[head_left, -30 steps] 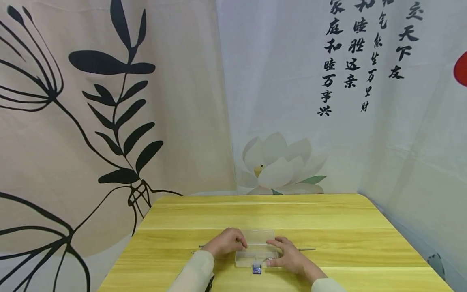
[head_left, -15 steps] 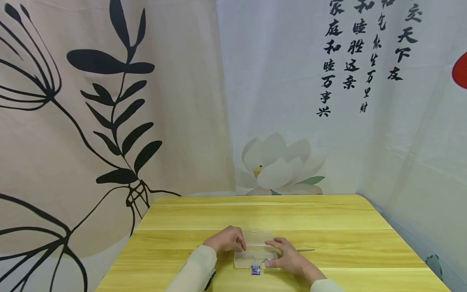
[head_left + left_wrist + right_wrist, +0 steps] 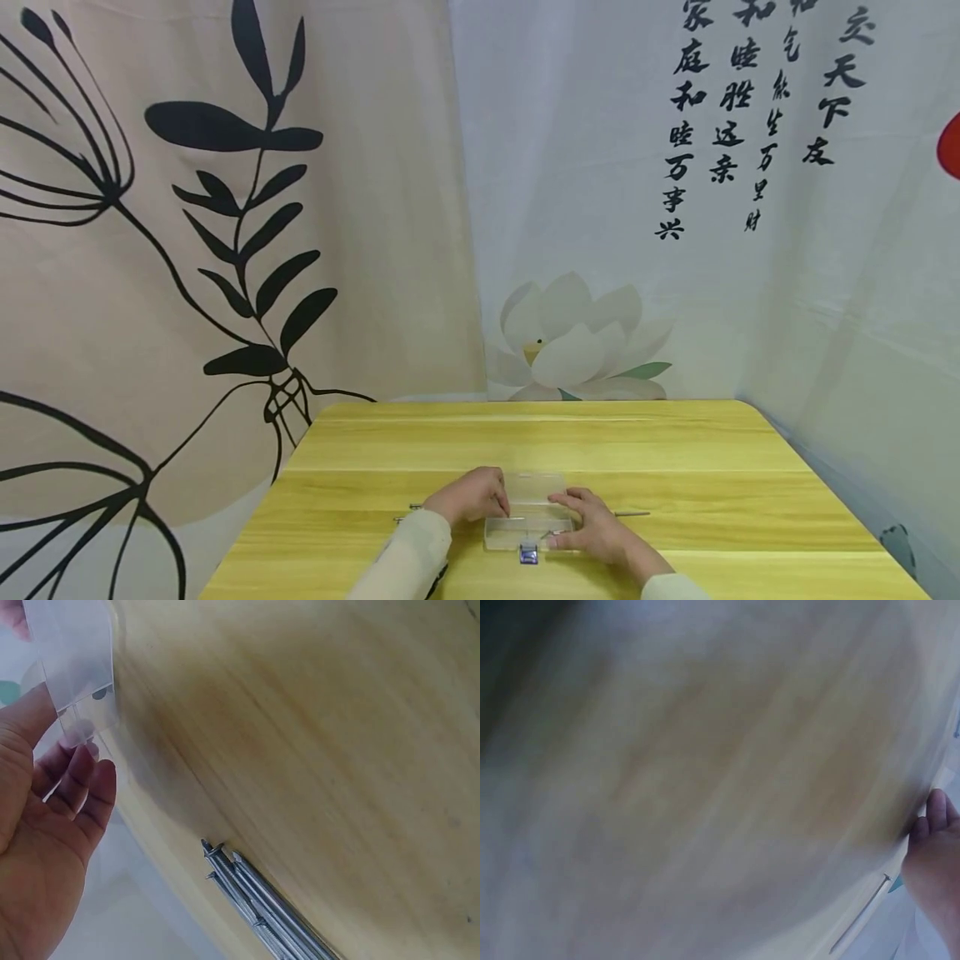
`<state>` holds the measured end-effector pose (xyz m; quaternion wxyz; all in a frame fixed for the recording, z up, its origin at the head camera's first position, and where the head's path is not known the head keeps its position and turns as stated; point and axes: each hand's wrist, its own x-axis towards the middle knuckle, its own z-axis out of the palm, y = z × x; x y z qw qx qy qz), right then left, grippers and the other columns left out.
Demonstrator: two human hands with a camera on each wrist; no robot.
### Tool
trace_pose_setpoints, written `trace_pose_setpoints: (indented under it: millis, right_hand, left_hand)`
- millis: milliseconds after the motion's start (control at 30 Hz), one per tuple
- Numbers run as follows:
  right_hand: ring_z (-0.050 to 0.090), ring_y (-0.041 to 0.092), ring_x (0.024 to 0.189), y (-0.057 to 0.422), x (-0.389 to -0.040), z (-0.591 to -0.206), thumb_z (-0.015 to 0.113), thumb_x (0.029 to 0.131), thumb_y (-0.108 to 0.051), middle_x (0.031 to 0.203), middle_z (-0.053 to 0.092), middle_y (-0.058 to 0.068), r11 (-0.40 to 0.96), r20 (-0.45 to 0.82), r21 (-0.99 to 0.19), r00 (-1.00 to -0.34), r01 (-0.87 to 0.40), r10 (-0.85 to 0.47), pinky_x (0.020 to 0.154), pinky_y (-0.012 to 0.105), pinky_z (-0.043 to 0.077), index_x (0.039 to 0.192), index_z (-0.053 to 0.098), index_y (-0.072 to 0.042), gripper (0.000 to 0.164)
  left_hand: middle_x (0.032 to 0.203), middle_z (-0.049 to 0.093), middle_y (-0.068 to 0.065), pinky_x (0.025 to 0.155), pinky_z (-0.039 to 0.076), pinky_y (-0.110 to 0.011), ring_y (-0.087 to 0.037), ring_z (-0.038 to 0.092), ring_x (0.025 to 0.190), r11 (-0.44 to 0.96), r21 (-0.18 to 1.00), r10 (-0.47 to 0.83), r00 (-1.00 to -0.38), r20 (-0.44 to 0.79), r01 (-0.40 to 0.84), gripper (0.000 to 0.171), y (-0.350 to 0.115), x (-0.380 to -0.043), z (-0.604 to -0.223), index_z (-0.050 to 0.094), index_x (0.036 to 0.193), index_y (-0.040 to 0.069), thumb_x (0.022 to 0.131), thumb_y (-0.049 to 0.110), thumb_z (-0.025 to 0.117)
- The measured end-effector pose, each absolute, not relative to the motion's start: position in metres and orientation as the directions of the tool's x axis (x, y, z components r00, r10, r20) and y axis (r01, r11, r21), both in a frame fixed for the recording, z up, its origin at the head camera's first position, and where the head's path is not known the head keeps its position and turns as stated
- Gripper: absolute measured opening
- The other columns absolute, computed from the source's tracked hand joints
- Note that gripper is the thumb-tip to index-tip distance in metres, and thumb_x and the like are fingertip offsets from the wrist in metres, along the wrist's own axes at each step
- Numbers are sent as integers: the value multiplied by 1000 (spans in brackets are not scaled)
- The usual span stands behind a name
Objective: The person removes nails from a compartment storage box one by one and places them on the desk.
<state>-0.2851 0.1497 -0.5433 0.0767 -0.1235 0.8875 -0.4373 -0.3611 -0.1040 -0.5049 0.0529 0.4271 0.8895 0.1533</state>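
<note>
A clear plastic box [image 3: 517, 533] with its lid [image 3: 534, 485] raised lies near the front of the table. My right hand [image 3: 600, 529] grips its right end, thumb at the front and fingers behind. At the back left corner is my left hand [image 3: 474, 493], fingers bent down. In the left wrist view, the thumb and fingertips of the left hand [image 3: 56, 802] pinch the corner of the clear box [image 3: 79, 660]. A small blue-purple piece [image 3: 528, 554] shows at the box's front edge. The right wrist view is blurred, with the right hand [image 3: 934, 855] at its edge.
Several long steel nails [image 3: 262, 904] lie beside the left hand; their ends [image 3: 414, 506] show past the left sleeve. Another nail [image 3: 632, 513] lies right of the right hand. The wooden table [image 3: 600, 433] backs onto a printed curtain [image 3: 390, 208].
My left hand has shifted slightly to the right along the box's back left corner, its fingers lower. The right hand keeps its hold on the right end.
</note>
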Motion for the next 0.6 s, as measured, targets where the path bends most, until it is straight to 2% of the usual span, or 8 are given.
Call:
trace_pose_setpoints:
  millis: [367,600]
  right_hand:
    - [23,58,135,150,-284,-543,83,79,-40,151,29,31,582,-33,-801,-959,-143,-282,100,74,25,142,55,-12,74]
    - [23,58,135,150,-284,-542,83,79,-39,151,28,30,577,-40,-806,-960,-133,-277,100,74,25,142,55,-13,74]
  left_hand:
    - [84,50,14,71,43,-17,0,43,74,614,268,765,-643,29,743,8,-101,-361,-507,80,78,18,85,17,80]
    - [87,54,10,73,46,-19,-1,46,76,591,322,774,-632,31,740,6,-103,-359,-504,79,84,12,89,14,75]
